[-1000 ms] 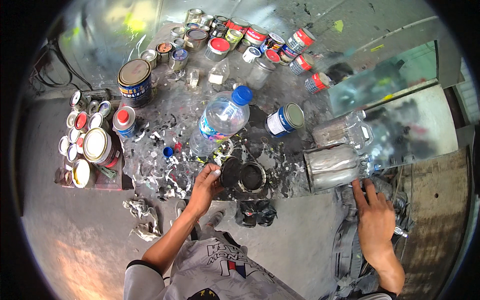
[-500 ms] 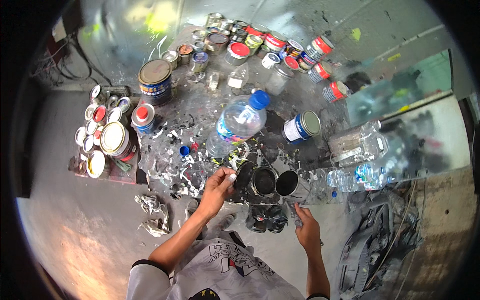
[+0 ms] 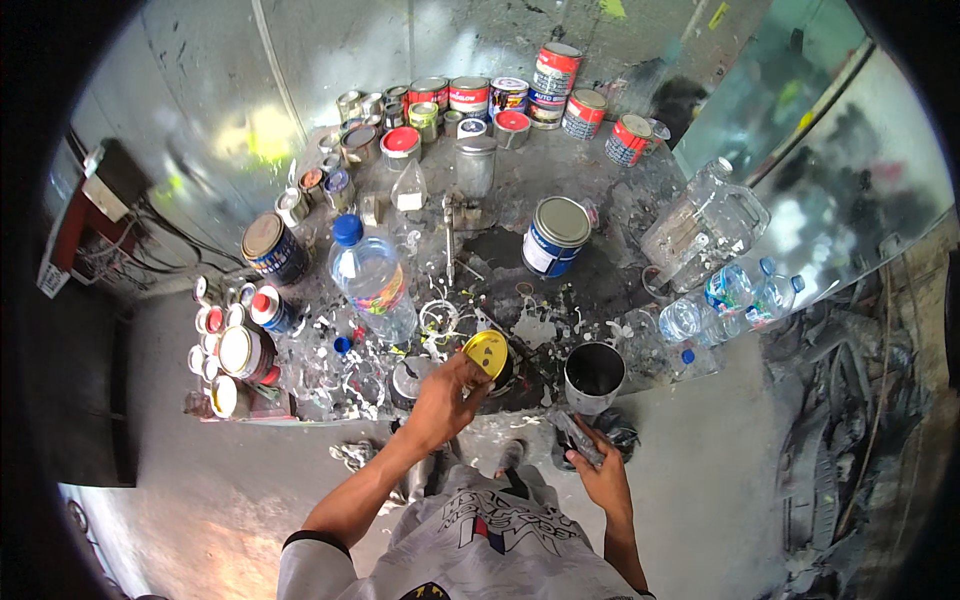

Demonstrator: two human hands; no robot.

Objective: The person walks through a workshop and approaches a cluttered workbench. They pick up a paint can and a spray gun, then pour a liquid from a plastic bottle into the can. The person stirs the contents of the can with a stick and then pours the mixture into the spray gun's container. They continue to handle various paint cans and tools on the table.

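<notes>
My left hand pinches a round yellow can lid near the table's front edge. Behind the lid a dark open can is partly hidden. My right hand is closed around a narrow grey, paint-smeared tool, whose exact kind I cannot make out. Just beyond this tool stands a grey cylindrical container with a black inside. Left of the lid rises a large clear bottle with a blue cap.
The paint-spattered table carries a blue can and a metal spray gun. Several paint cans line its back edge, more stand at the left. A clear jug and water bottles lie at the right.
The lid in my left hand showed a dark face before and shows yellow now. The view has shifted. My right hand still grips the grey tool.
</notes>
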